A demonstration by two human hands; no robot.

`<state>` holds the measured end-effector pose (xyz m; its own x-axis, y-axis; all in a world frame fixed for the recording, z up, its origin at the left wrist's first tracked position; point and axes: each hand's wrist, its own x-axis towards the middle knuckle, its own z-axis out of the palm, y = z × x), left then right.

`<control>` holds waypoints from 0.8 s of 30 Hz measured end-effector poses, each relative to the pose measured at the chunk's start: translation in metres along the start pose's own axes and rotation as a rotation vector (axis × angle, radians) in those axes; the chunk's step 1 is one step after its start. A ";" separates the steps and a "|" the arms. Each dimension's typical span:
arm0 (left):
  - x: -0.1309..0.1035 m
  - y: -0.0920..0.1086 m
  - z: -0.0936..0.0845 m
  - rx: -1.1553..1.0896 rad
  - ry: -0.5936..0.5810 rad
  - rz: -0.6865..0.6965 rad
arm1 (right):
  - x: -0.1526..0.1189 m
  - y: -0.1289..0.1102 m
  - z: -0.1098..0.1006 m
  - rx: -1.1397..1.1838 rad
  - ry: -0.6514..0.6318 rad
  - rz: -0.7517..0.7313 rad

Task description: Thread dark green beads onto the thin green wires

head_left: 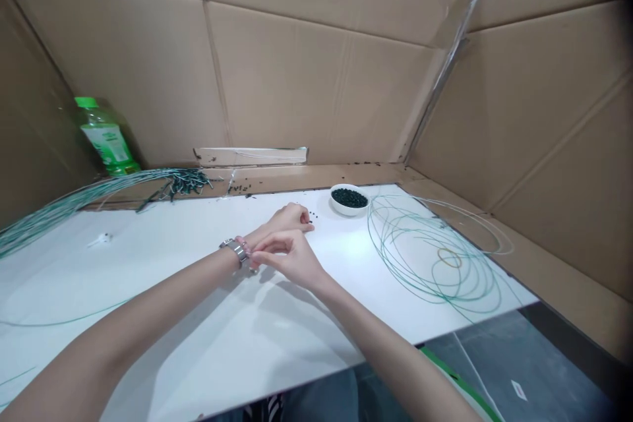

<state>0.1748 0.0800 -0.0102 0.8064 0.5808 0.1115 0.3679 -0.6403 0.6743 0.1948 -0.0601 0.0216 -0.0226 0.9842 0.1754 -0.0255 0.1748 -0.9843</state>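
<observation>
**Green cord being worked at mid-table**

Green cord (435, 257) is lying in loose coils on the right of the white table (173, 316), with no single long axis; its loops are spreading toward the cardboard wall. Further bundled strands (74, 201) are fanning left to right at the back left. The left hand (287, 219) is resting knuckles-up, fingers curled, beside loose dark beads (311, 216); whether it is pinching one I cannot tell. The right hand (289, 256) is pressing its fingertips together at the left wrist, by the bracelet (237, 249). Threading looks to be the step; the next move calls for a fine pinch.
</observation>
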 end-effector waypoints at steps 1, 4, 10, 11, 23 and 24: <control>0.003 -0.001 0.002 0.010 -0.008 0.006 | 0.000 0.000 0.000 -0.005 0.009 0.007; 0.007 -0.003 0.006 0.034 -0.020 0.018 | 0.001 0.001 0.000 -0.010 0.024 0.009; 0.004 -0.002 0.005 0.069 0.033 0.010 | 0.002 0.003 -0.001 0.011 0.037 0.012; 0.003 -0.001 0.005 0.071 0.052 0.008 | 0.002 0.003 -0.001 0.014 0.034 0.012; -0.040 0.012 -0.033 -0.299 0.300 0.054 | 0.005 0.009 -0.006 -0.056 0.155 -0.067; -0.055 0.011 -0.038 -0.360 0.312 0.033 | 0.004 0.008 -0.005 -0.076 0.175 -0.092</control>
<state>0.1173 0.0599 0.0193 0.6172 0.7218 0.3133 0.1164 -0.4775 0.8709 0.1997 -0.0542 0.0139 0.1506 0.9525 0.2648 0.0565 0.2591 -0.9642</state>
